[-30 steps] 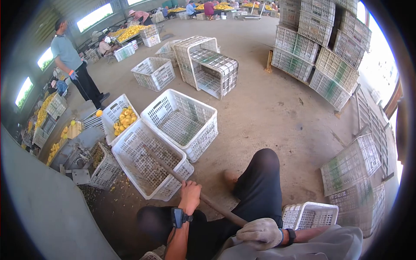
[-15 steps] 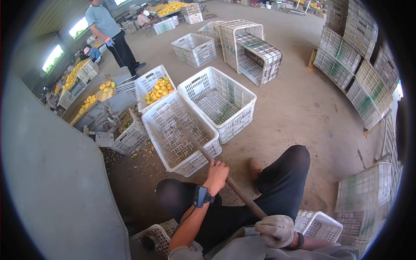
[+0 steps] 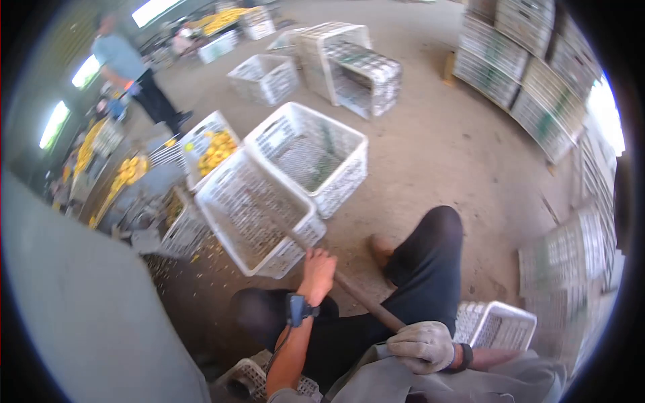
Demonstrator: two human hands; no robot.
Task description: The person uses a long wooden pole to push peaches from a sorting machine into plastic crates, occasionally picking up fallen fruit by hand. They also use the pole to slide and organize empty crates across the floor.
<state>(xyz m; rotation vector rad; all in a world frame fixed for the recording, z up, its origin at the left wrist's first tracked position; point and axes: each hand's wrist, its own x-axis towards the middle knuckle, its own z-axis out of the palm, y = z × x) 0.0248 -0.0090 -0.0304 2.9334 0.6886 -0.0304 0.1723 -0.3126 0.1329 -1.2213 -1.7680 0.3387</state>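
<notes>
A: Head view. Left hand (image 3: 317, 266), bare, arm stretched forward past a wrist strap, fingers wrapped around the wooden handle (image 3: 366, 301) partway along it. Right hand (image 3: 422, 346), gloved, drawn in close to the body, closed over the handle's near end.

B: Both clamped on the handle, then. And its line?

A: Long axis running diagonally, near end at the gloved hand, far end pointing up and left into the near crate (image 3: 254, 213). Tip blurred, lost among the debris on the crate's floor.

B: Around that crate?

A: Touching its far right side, a second white crate (image 3: 310, 156). Behind it to the left, a crate of yellow fruit (image 3: 209, 149). Just left of it, a smaller crate (image 3: 180, 226) beside grey machinery, litter scattered on the floor beneath. Nearer than it, the person's dark-trousered knees either side of the handle, one bare foot (image 3: 380, 249) just right of the shaft. Well beyond, a standing person (image 3: 131, 74), and stacked crates (image 3: 531, 57) far to the right.
</notes>
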